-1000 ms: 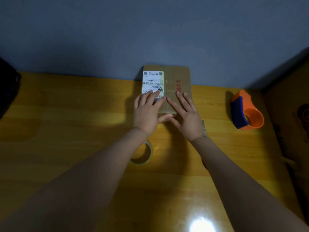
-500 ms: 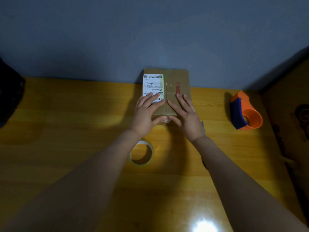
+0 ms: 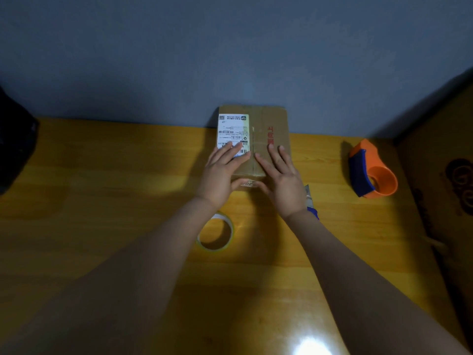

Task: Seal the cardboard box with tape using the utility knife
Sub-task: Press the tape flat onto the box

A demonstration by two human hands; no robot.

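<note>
A brown cardboard box with a white shipping label and red print lies flat at the back of the wooden table, against the wall. My left hand rests flat on its near left half, fingers spread over the label. My right hand lies flat on the near right half, beside the centre seam. Neither hand holds anything. A roll of clear tape lies on the table just below my left wrist. A blue-and-grey object, perhaps the utility knife, pokes out from behind my right wrist, mostly hidden.
An orange and blue tape dispenser stands at the right of the wooden table. A large cardboard sheet leans along the right edge. A dark object sits at the far left. The blue-grey wall is right behind the box.
Both hands have slid slightly toward the near edge of the box top while staying flat on it. The view has tilted a little, so everything sits lower in the frame.
</note>
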